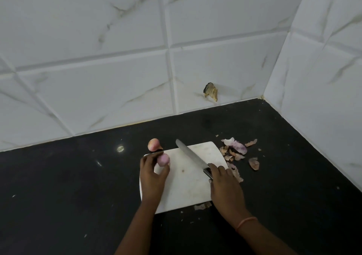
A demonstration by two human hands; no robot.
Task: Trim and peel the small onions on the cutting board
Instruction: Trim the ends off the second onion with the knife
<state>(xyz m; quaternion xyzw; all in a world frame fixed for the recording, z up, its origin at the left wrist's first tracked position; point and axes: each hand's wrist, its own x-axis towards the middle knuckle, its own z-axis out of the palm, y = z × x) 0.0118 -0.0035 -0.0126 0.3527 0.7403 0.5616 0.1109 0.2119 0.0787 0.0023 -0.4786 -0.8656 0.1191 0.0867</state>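
Observation:
A white cutting board (188, 184) lies on the black counter. My left hand (151, 173) pinches a small purple onion (164, 159) at the board's far left corner. Just beyond the board, on the counter, sits a second small onion (154, 144) in its pinkish-orange skin. My right hand (225, 184) grips the handle of a knife (191, 154) at the board's right edge. The blade points up and left across the board, away from the held onion.
Loose onion skins (237, 149) are scattered on the black counter (68, 186) right of the board, and one scrap (202, 206) lies at its near edge. White tiled walls (117, 68) meet in a corner behind and to the right.

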